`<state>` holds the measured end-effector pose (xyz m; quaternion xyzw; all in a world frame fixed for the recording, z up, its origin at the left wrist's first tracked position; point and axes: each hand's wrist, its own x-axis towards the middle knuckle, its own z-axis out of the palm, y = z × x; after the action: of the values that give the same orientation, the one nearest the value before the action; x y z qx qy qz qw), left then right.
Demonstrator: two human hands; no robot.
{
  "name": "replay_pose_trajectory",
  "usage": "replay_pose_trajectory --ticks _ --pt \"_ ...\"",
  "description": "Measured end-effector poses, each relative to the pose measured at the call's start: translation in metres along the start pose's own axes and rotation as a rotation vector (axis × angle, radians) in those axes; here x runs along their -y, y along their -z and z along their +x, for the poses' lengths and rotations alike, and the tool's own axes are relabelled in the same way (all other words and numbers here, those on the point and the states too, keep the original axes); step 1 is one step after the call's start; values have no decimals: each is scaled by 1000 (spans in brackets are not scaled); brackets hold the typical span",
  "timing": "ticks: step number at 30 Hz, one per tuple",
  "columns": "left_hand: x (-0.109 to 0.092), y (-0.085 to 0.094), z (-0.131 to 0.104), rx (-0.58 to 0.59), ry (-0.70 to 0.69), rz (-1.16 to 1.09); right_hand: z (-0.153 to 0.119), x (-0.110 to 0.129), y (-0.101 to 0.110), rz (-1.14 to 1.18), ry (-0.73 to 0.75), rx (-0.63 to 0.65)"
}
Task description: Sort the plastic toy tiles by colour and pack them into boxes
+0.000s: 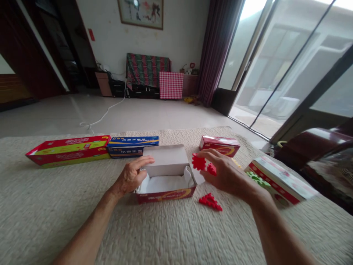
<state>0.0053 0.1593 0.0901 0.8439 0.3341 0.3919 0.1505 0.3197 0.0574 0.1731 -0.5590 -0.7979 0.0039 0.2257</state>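
Fingers (pixel 146 160) of the left hand (pixel 129 180) bend over the left edge of an open box (pixel 165 196), touching it beside the raised lid (pixel 168 156); I cannot tell whether they pinch it. The right hand (pixel 224 175) arches palm-down, its fingertips grasping red toothed pieces (pixel 198 162) just beyond the box's right edge. Both forearms slant in from the near side, a broad stretch of quilted cloth (pixel 154 239) between them. The box's mouth faces up between the hands. A red triangle (pixel 210 202) lies just right of it. Far left, a blue box (pixel 135 142) stands close to the lid; a small red box (pixel 220 141) stands beyond the right hand. A green toothed piece (pixel 257 178) sits near the right forearm.
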Motion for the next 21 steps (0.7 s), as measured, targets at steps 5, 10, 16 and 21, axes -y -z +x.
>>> replay_pose_trajectory --ticks 5,10,16,21 --pt "1 -1 0 13 4 -1 34 66 -30 154 131 261" --pt "1 -3 0 3 -12 -2 52 79 -65 84 141 346" --pt "1 -5 -1 -6 -25 -17 55 80 -74 144 154 322" --pt "0 -3 0 -6 -16 -10 52 76 -61 199 110 220"
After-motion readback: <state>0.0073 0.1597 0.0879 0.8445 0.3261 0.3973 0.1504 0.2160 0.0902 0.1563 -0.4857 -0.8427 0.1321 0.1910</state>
